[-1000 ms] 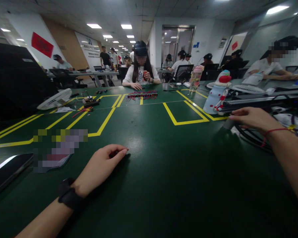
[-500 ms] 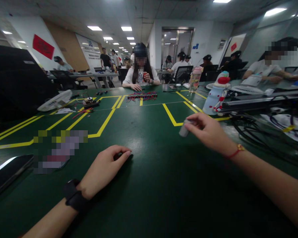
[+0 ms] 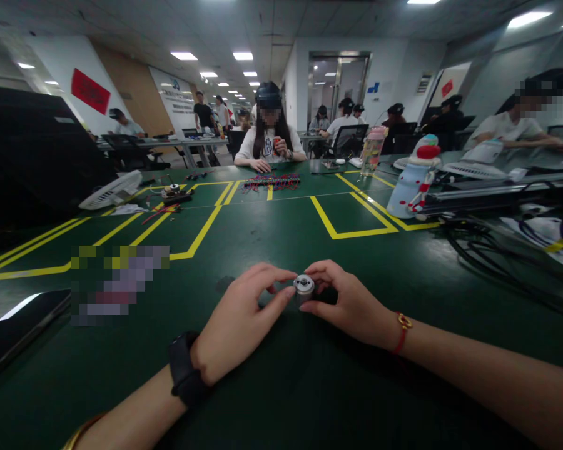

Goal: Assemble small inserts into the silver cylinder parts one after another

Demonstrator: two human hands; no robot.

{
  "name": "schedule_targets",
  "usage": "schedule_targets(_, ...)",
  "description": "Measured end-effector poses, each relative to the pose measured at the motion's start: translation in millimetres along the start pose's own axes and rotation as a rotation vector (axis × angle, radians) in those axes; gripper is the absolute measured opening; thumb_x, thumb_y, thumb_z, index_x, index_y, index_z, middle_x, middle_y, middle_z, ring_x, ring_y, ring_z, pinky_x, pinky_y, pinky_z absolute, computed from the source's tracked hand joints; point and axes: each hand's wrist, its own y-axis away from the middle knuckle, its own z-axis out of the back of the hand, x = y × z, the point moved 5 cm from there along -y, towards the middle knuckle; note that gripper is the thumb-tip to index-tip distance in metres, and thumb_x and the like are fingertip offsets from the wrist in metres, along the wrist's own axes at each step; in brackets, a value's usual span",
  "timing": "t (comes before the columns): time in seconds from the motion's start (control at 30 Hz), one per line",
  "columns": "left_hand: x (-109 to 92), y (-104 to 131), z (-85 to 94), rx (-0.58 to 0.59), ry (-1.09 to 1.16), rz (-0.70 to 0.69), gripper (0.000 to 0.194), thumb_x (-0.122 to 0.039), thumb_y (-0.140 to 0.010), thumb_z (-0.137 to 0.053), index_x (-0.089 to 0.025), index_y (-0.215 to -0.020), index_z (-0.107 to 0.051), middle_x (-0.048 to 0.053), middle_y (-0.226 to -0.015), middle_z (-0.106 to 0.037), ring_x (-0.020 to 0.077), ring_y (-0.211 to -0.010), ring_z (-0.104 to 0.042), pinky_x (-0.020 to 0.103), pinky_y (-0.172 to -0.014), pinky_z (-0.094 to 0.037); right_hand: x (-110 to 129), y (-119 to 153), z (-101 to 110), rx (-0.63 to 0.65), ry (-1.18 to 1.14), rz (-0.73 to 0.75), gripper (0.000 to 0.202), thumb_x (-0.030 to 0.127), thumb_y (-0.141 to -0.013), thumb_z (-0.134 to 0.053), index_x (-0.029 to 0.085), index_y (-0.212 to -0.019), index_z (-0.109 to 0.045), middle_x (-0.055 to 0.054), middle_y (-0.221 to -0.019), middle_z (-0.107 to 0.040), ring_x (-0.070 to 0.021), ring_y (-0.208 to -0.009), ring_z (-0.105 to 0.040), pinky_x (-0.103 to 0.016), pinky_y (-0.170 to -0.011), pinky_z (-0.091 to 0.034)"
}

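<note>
Dark phone (image 3: 23, 331) by left edge of the green table (image 3: 263, 231). Left hand (image 3: 244, 319): thumb and finger closed against left side of the metal cylinder (image 3: 304, 289). Cylinder: upright, top face up, well in from far edge, midway between side edges; resting or lifted, can't tell. Done: both hands are on it. Left: nothing fitted or taken off that I can see; remaining work can't be judged. Right hand (image 3: 356, 306): thumb and fingers gripping its right side. Black cables (image 3: 488, 256) toward right edge, untouched.
</note>
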Motion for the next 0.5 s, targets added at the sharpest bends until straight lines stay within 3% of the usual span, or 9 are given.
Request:
schedule_targets(0.23, -7.2, -16.9, -3.9, -0.045, 0.068, 0.031, 0.019, -0.034, -0.086, -0.054, -0.022, -0.085, -0.068, 0.002, -0.091, -0.063, 0.0163, -0.083, -0.057, 0.029, -0.073, -0.045, 4.0, -0.1, -0.8, 0.025, 0.039, 0.014, 0.044, 0.027, -0.073, -0.068, 0.020, -0.111, -0.047, -0.003, -0.102, -0.063, -0.0117, -0.092, -0.059, -0.029, -0.081, -0.048)
schedule_targets(0.4, 9.7, -12.4, 12.3, -0.092, 0.087, 0.133, 0.026, -0.043, -0.084, -0.054, -0.023, -0.091, -0.070, 0.003, -0.096, -0.063, 0.0177, -0.084, -0.058, 0.030, -0.070, -0.044, 7.5, 0.6, 2.4, -0.005, 0.125, 0.037, 0.036, 0.026, -0.075, -0.064, 0.020, -0.108, -0.051, -0.003, -0.103, -0.061, -0.0121, -0.091, -0.058, -0.028, -0.079, -0.048)
schedule_targets(0.5, 22.9, -8.0, 5.0, -0.007, 0.039, 0.173, 0.025, -0.045, -0.081, -0.057, -0.026, -0.089, -0.072, 0.003, -0.094, -0.062, 0.0192, -0.086, -0.058, 0.033, -0.077, -0.044, 7.6, 1.8, 5.8, -0.019, 0.136, 0.036, 0.035, 0.024, -0.074, -0.063, 0.020, -0.107, -0.051, -0.002, -0.100, -0.062, -0.0112, -0.088, -0.058, -0.026, -0.078, -0.048)
